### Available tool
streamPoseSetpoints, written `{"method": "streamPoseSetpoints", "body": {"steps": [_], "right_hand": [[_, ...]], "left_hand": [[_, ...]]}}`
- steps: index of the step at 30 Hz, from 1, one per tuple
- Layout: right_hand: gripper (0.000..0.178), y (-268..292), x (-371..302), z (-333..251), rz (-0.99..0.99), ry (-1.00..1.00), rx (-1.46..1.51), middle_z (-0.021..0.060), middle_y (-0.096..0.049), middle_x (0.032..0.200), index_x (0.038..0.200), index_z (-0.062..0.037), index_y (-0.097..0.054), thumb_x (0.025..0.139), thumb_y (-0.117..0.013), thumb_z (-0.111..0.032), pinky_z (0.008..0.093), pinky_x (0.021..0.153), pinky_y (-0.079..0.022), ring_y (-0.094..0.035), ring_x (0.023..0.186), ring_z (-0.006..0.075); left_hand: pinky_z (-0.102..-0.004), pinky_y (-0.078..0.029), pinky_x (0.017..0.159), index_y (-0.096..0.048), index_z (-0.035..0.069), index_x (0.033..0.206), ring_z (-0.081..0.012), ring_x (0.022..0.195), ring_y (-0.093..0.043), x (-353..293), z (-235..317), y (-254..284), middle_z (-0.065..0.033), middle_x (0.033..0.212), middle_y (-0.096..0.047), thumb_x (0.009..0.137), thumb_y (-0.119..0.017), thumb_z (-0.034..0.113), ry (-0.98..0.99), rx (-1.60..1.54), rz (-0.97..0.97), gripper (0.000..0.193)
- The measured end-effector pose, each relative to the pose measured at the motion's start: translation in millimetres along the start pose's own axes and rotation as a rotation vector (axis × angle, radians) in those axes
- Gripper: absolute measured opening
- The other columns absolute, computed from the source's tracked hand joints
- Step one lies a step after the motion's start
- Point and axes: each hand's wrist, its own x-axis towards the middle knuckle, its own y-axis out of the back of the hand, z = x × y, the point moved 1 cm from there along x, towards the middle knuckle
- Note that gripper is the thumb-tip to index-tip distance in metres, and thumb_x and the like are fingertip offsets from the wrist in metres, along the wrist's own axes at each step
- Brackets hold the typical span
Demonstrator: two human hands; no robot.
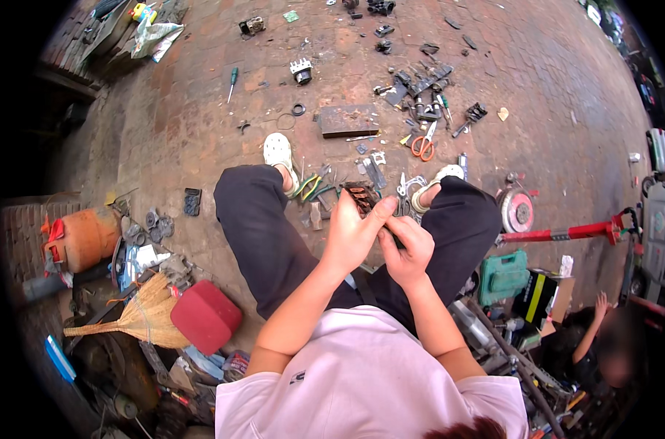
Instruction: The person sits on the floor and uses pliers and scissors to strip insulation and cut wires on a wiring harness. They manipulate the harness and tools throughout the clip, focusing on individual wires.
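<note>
Dark part (361,197), small and blocky with rusty-orange marks on its upper face, sits between my two hands above my knees. My left hand (353,233) wraps it from the left, thumb stretched up along its right edge, fingers curled behind. My right hand (408,250) is closed in a loose fist just below and right of it, fingertips pinching at its lower edge; whether they grip the part itself or something thin against it, I cannot tell. The two hands touch each other.

I am sitting with legs in black trousers (263,234) spread, white clogs (278,151) on my feet, a pale pink shirt (361,380) at the bottom of the view. Between my feet on the brick ground (200,117) lie green-handled pliers (312,186) and small metal bits. Farther out are orange scissors (423,146), a flat rusty plate (349,121), a green screwdriver (232,82) and a scatter of dark tools (420,84).

To my left are a red stool (206,316), a straw broom (142,318) and an orange tank (83,238). To my right stand a round disc (517,211), a red bar (566,233) and a green case (503,274). Another person (596,344) sits at lower right, one hand raised.
</note>
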Motion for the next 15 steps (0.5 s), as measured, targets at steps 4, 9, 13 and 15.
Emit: {"method": "streamPoseSetpoints", "body": {"steps": [4, 9, 13, 15], "right_hand": [[0.02, 5, -8, 13, 0.002, -0.036, 0.068, 0.0117, -0.061, 0.071, 0.094, 0.002, -0.065, 0.074, -0.068, 0.0, 0.0293, 0.053, -0.045, -0.059, 0.059, 0.0224], [0.016, 7, -17, 26, -0.018, -0.175, 0.302, 0.0114, -0.061, 0.073, 0.094, 0.004, -0.063, 0.081, -0.066, -0.003, 0.0261, 0.055, -0.044, -0.059, 0.061, 0.0174], [0.016, 10, -21, 29, 0.019, -0.394, 0.424, 0.0062, -0.061, 0.073, 0.097, 0.0046, -0.063, 0.087, -0.061, -0.007, 0.0236, 0.057, -0.044, -0.056, 0.064, 0.0102], [0.018, 13, -20, 30, 0.087, -0.659, 0.552, 0.0029, -0.06, 0.075, 0.099, 0.005, -0.063, 0.09, -0.058, -0.009, 0.0223, 0.059, -0.044, -0.054, 0.065, 0.0069]], "left_hand": [[-0.0229, -0.036, 0.05, -0.047, 0.001, 0.087, -0.0053, 0.059, -0.044, 2, -4, -1, 0.0008, 0.07, -0.049, 0.092, -0.057, 0.035, 0.065, 0.0, -0.055, 0.036], [-0.023, -0.031, 0.05, -0.045, 0.003, 0.09, -0.0047, 0.058, -0.036, 4, 4, 0, 0.0027, 0.067, -0.043, 0.095, -0.05, 0.035, 0.094, 0.11, -0.211, 0.033], [-0.0235, -0.034, 0.051, -0.046, 0.001, 0.095, -0.0057, 0.059, -0.038, 7, 1, 0, 0.0018, 0.066, -0.043, 0.097, -0.045, 0.032, 0.145, 0.121, -0.254, 0.031], [-0.0236, -0.034, 0.051, -0.046, 0.0, 0.099, -0.0058, 0.059, -0.039, 7, 3, -1, 0.0014, 0.067, -0.043, 0.098, -0.042, 0.031, 0.224, 0.041, -0.287, 0.031]]}}
